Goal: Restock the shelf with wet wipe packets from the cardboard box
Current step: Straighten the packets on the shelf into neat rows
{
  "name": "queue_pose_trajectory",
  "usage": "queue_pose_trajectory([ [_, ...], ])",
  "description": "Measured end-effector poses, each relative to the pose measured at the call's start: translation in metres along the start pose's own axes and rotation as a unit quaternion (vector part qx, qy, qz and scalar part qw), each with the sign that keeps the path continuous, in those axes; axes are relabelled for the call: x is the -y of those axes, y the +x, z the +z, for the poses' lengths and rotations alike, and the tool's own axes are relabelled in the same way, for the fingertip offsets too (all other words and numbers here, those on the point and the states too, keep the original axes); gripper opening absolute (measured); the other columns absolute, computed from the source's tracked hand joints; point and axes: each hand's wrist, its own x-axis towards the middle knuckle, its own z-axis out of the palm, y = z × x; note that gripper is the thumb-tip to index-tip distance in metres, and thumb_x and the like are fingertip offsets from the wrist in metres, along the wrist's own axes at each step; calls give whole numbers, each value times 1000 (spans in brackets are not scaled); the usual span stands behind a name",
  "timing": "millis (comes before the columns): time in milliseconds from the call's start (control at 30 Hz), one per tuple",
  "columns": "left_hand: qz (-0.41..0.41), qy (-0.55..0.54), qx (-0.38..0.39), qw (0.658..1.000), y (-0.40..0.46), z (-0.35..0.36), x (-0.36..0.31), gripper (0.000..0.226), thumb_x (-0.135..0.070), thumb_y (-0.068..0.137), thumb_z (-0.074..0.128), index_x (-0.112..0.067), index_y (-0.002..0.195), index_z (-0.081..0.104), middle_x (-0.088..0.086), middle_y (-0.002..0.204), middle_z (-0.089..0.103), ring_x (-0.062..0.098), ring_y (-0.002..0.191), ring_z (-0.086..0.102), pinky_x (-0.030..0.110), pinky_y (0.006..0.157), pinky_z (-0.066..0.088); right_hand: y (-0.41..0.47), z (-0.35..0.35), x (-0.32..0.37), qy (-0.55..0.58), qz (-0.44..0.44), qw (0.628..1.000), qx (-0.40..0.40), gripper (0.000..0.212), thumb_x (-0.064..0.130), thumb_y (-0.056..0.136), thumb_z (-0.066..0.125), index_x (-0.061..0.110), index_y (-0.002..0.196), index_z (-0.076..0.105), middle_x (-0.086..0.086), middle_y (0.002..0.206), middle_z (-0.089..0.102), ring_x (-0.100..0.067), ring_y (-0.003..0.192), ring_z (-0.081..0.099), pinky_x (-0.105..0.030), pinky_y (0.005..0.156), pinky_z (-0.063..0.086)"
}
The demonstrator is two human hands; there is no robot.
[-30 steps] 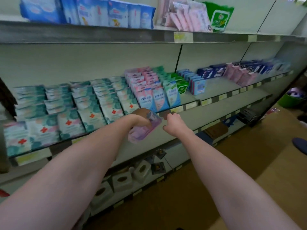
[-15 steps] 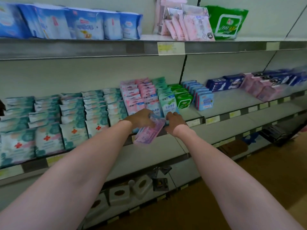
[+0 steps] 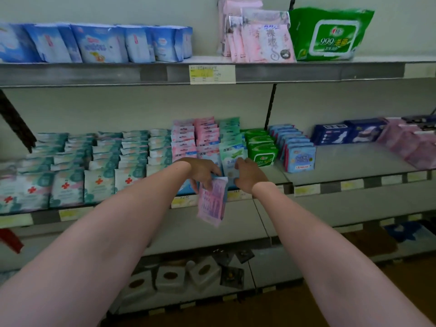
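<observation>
While pinched, pink packet (image 3: 210,204) upright.

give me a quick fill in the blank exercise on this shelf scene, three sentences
1. The left hand grips a stack of flat ____ plastic wipe packets that hangs below the grey metal middle shelf's edge.
2. The large green 999 wipes pack stands on the ____ shelf.
3. The white-and-teal packets left of the hands bear a red ____.

Missing words: pink; top; cross
</observation>
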Motion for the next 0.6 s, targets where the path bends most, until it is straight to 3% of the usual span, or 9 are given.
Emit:
queue_pose_trajectory([
  [67, -11, -45, 8, 999, 0, -3, 1, 71, 9, 87, 63, -18, 148, 38, 8, 159, 23, 33, 107, 65, 43, 82, 60, 3, -1, 1, -7, -26, 1000, -1, 46, 21, 90, 66, 11, 130, 47, -14, 131, 46, -34, 117, 50, -43, 93, 49],
  [200, -43, -93, 22, 994, -8, -4, 2, 73, 0, 94, 58, -28, 152, 25, 17, 139, 54, 30, 93, 73, 46, 96, 52, 6, -1, 3, -3, -60, 998, -4, 38, 19, 91, 62, 12, 126, 49, -13, 127, 47, -33, 113, 52, -40, 89, 49],
  [333, -76, -98, 23, 992, -16, -1, 1, 84, -2, 94, 60, -33, 156, 12, 20, 140, 53, 32, 93, 73, 52, 81, 59, 5, -1, 7, 0, -77, 997, 10, 38, 16, 89, 62, 12, 123, 48, -13, 126, 47, -32, 114, 50, -41, 89, 50],
  [467, -120, -42, 40, 991, -25, -1, 0, 82, -6, 99, 53, -40, 154, 3, 24, 142, 49, 34, 87, 73, 50, 77, 60, 5, -2, 10, 2, -89, 996, 15, 37, 17, 88, 62, 12, 122, 48, -12, 126, 48, -31, 115, 49, -40, 88, 49],
  [533, -110, -64, 25, 992, -29, 0, 1, 74, 0, 97, 52, -35, 154, 19, 23, 142, 50, 32, 87, 73, 42, 74, 61, 5, -2, 11, 2, -91, 996, 13, 38, 17, 89, 62, 12, 123, 47, -13, 126, 47, -31, 116, 48, -40, 87, 48],
  [600, -79, -81, -16, 993, -32, 2, 1, 52, 8, 91, 55, -27, 130, 53, 15, 141, 50, 25, 97, 70, 28, 69, 60, 5, -1, 13, 1, -94, 995, 13, 40, 18, 89, 62, 12, 125, 46, -13, 127, 47, -32, 117, 47, -41, 89, 49],
])
